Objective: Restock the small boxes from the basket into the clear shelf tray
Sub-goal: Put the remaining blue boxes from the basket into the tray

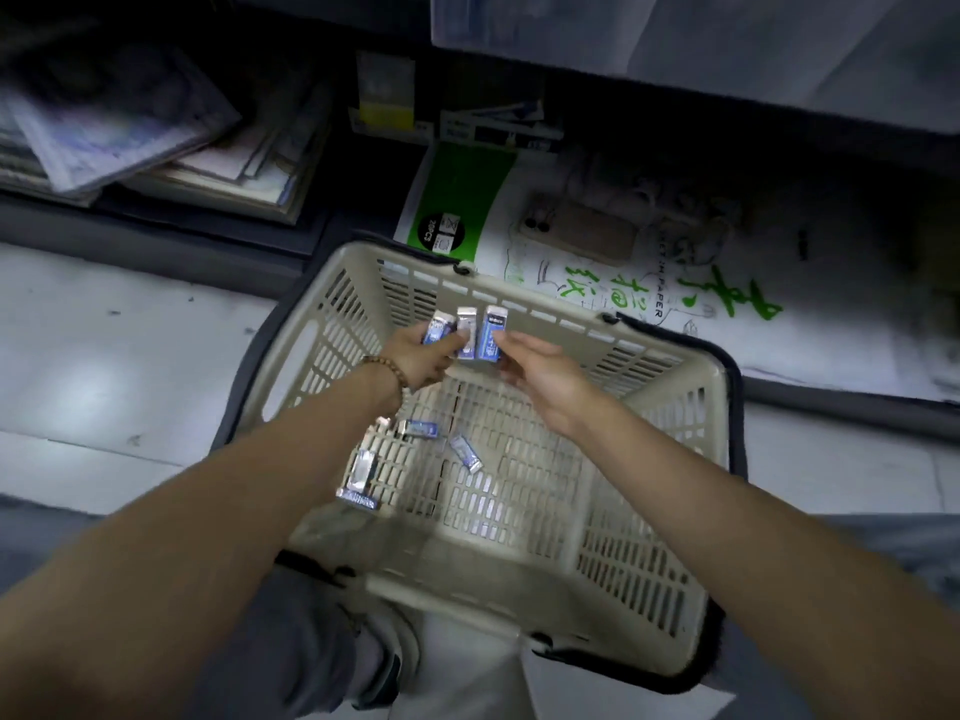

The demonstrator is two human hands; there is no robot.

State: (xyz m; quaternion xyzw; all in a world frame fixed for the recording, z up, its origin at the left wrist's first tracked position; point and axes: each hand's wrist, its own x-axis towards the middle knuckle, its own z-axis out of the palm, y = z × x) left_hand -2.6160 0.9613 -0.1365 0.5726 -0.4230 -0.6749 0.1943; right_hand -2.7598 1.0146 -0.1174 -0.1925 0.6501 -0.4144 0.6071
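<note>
Beige slatted plastic makes up the basket (649, 511), which sits on the floor in front of the person. Above its far wall the left hand (421, 356), with a bead bracelet (385, 375) at the wrist, grips three small blue boxes (465, 332) fanned upright, fingers curled round their lower ends. The right hand (540, 376) reaches in beside it, thumb and fingertips pinching the rightmost box of the fan. More loose boxes (415, 428) lie scattered on the basket's floor toward its left side. Just beyond the basket's far rim, a phone (579, 228) rests on a green-printed pack of sketch paper (675, 304).
</note>
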